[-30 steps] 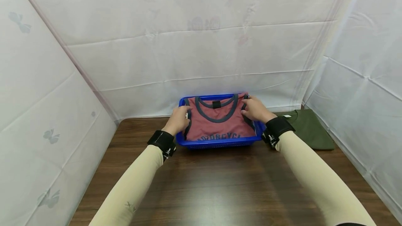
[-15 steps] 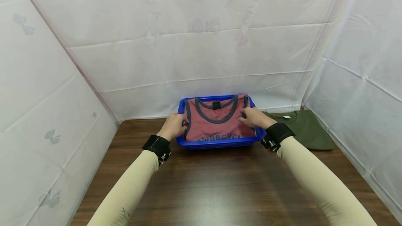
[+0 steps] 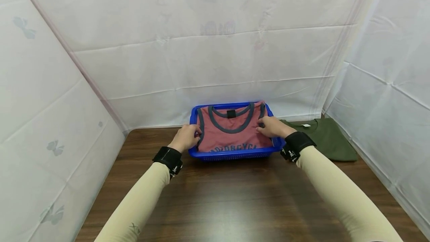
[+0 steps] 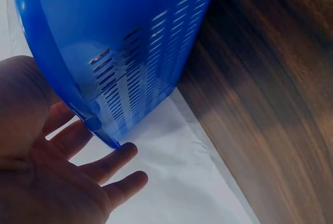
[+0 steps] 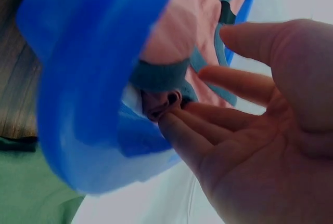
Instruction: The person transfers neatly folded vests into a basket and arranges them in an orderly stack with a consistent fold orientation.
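Note:
A blue plastic basket (image 3: 231, 155) stands at the far side of the wooden table (image 3: 231, 201). A folded red tank top (image 3: 231, 135) with dark grey trim lies in it. My left hand (image 3: 186, 137) is at the basket's left rim; in the left wrist view its fingers (image 4: 104, 167) lie straight along the outside of the basket's wall (image 4: 119, 37). My right hand (image 3: 273, 127) rests on the top's right edge. In the right wrist view its fingertips (image 5: 171, 125) press the tank top's trim (image 5: 158, 76) down inside the basket's rim (image 5: 78, 94), thumb held apart.
A folded olive green shirt (image 3: 324, 137) lies on the table right of the basket, also seen as green cloth (image 5: 31, 187). White sheeting (image 3: 215, 47) walls in the table at the back and both sides. Bare wood stretches in front of the basket.
Both hands have slid from the basket's far corners back toward me along its sides. The red top has settled lower in the basket.

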Motion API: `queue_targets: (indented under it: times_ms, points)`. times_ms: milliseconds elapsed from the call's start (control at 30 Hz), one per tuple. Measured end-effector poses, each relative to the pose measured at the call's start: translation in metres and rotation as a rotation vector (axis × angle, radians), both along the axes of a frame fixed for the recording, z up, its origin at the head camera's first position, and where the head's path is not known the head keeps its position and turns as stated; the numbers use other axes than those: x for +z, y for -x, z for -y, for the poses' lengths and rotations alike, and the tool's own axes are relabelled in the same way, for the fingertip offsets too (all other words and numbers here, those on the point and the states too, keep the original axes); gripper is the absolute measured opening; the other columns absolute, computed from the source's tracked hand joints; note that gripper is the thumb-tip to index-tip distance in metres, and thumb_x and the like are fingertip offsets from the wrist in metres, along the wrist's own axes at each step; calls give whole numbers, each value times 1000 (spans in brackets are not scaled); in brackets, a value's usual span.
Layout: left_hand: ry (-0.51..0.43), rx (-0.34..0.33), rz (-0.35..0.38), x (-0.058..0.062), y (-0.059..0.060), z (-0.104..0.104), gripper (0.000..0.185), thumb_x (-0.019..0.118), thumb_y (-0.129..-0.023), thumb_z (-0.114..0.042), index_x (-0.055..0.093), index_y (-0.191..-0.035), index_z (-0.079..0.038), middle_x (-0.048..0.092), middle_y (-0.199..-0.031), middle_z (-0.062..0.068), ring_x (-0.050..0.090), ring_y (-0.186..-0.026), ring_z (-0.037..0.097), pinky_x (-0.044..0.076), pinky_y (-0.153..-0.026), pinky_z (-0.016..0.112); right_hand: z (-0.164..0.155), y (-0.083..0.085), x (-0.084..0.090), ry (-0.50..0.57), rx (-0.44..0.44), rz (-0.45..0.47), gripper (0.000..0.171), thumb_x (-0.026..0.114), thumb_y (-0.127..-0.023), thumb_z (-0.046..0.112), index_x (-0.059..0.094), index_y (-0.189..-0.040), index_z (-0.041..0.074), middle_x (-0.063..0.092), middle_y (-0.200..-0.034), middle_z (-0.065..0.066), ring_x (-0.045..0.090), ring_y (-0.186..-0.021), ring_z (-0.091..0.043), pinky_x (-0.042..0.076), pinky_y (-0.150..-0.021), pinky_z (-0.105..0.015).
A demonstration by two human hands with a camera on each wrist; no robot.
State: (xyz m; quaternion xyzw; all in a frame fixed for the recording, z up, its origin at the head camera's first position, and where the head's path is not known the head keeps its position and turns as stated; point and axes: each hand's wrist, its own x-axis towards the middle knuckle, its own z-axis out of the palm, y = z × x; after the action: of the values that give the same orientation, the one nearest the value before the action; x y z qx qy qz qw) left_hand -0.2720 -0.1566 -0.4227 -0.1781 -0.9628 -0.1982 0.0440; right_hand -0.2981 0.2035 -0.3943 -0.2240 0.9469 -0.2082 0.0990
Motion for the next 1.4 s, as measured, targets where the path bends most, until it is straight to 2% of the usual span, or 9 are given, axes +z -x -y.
queue_targets:
  times_ms: [167, 233, 400, 467, 567, 700, 833, 1100, 1400]
  points:
    - [-89, -29, 10, -5, -2, 7, 26, 69, -96, -6, 72, -120, 3, 64, -134, 23, 61, -122, 40, 52, -98, 50, -8, 1, 4, 56, 23, -63, 39, 60, -104, 13, 60, -137, -8, 67, -84, -18, 65, -71, -29, 50, -66, -36]
    - [-134, -40, -10, -7, -3, 11, 30, 67, -98, -7, 69, -125, 4, 60, -140, 24, 58, -127, 40, 50, -102, 51, -13, 1, 6, 98, 10, -90, 38, 59, -104, 12, 61, -137, -6, 69, -92, -23, 67, -77, -37, 52, -66, -39]
    - [-221, -31, -91, -12, -7, 21, 32, 67, -99, -9, 68, -129, 2, 55, -147, 22, 52, -135, 40, 43, -110, 54, -29, 2, 4, 223, -64, -191, 34, 59, -104, 11, 64, -135, -1, 72, -94, -22, 67, -69, -32, 47, -57, -36]
    - [-256, -17, -129, -15, -10, 25, 33, 66, -99, -10, 67, -131, 0, 56, -146, 22, 53, -135, 39, 42, -111, 55, -38, 1, -1, 269, -83, -262, 33, 59, -103, 10, 64, -134, -1, 72, -113, -23, 72, -85, -34, 53, -62, -40]
    - [-319, 3, -197, -20, -16, 33, 34, 66, -99, -8, 66, -133, 0, 58, -143, 23, 53, -135, 39, 42, -110, 56, -53, -2, -10, 316, -95, -350, 36, 60, -103, 7, 61, -137, -2, 61, -135, -27, 67, -107, -44, 58, -78, -53]
    - [-370, 49, -294, -27, -25, 43, 35, 66, -99, -6, 66, -133, 0, 58, -141, 25, 53, -134, 40, 41, -110, 58, -74, -4, -26, 317, -121, -446, 44, 62, -102, 7, 54, -144, -4, 53, -142, -30, 56, -121, -50, 47, -97, -63]
    - [-387, 90, -316, -31, -34, 52, 36, 65, -100, -10, 65, -135, -2, 53, -148, 25, 50, -137, 41, 41, -110, 59, -96, -7, -45, 292, -184, -495, 51, 67, -99, 11, 51, -145, -5, 49, -144, -32, 45, -132, -51, 36, -106, -66]
    - [-347, 126, -320, -39, -51, 63, 38, 66, -100, -14, 64, -135, 1, 49, -150, 27, 47, -139, 44, 40, -109, 63, -135, -21, -72, 98, -319, -356, 67, 65, -101, 36, 42, -153, 2, 31, -154, -37, 29, -134, -66, 26, -102, -80]
    - [-311, 128, -307, -44, -58, 71, 37, 67, -99, -11, 65, -133, 1, 50, -150, 27, 46, -139, 45, 39, -109, 64, -164, -30, -90, -12, -332, -90, 86, 61, -99, 53, 26, -160, 4, 15, -157, -43, 12, -138, -72, 11, -103, -85]
